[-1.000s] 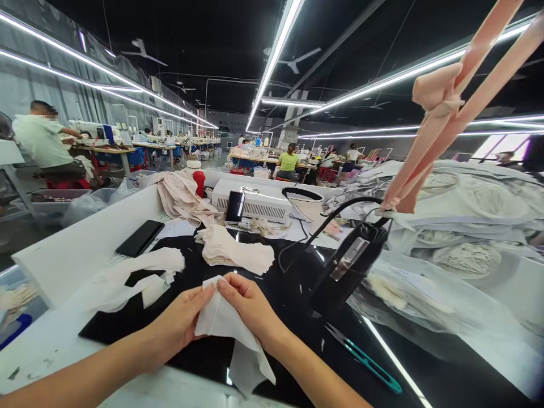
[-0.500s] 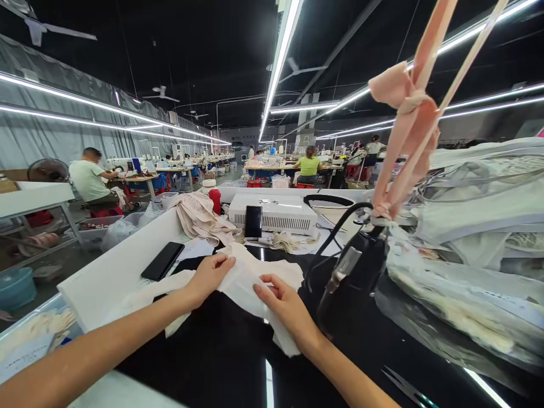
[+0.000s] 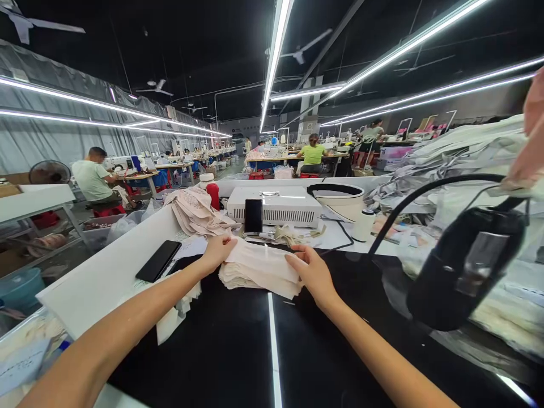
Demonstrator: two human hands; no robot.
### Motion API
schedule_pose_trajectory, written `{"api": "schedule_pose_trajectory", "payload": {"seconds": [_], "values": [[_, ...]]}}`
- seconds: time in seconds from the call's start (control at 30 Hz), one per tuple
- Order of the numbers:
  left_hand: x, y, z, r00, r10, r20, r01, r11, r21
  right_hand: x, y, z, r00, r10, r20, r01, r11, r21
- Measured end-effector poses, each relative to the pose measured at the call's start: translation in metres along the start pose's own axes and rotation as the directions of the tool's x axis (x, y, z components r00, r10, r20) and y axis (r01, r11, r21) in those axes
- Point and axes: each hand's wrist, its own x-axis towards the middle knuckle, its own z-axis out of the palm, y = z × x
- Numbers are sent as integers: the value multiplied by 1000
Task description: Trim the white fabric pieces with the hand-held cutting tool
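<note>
A thin off-white fabric piece (image 3: 266, 258) is stretched between my hands, lying on a stack of similar cream fabric pieces (image 3: 240, 277) on the glossy black tabletop (image 3: 229, 351). My left hand (image 3: 218, 253) pinches the piece near its left corner. At the right end, my right hand (image 3: 313, 273) has thumb and fingers on the fabric's edge. More white fabric pieces (image 3: 172, 323) lie partly beneath my left forearm.
A black phone (image 3: 158, 261) lies at left. Behind the stack are a white vented box (image 3: 293, 207), another phone (image 3: 254, 216) and beige lace fabric (image 3: 193, 212). A black corded tool (image 3: 467, 266) hangs at right before piled white garments (image 3: 463, 147). Other people work farther off.
My right hand has moved right and up, and the fabric now lies flat over the stack instead of hanging bunched. The corded tool appears farther right. Pointed tweezers at lower right have left view.
</note>
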Motion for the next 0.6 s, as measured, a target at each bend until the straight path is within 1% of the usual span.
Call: {"api": "schedule_pose_trajectory", "payload": {"seconds": [0.1, 0.2, 0.3, 0.4, 0.5, 0.6], "values": [[-1, -9, -3, 999, -38, 33, 38, 999, 22, 2, 4, 1, 998, -57, 20, 59, 994, -90], [-2, -14, -18, 996, -59, 66, 56, 997, 49, -2, 4, -1, 991, -125, 42, 130, 979, -154], [-6, -16, -47, 994, -68, 90, 58, 993, 104, -10, 1, -3, 984, -171, 56, 179, 967, -181], [-21, -19, -84, 993, -57, 107, 37, 983, 180, -25, -4, -3, 979, -188, 83, 200, 963, -178], [-47, -23, -117, 989, -33, 146, -3, 971, 240, -44, -9, 2, 975, -183, 130, 201, 968, -152], [-79, -29, -139, 975, -22, 222, -42, 960, 277, -64, -15, 9, 965, -176, 196, 200, 973, -113]]}}
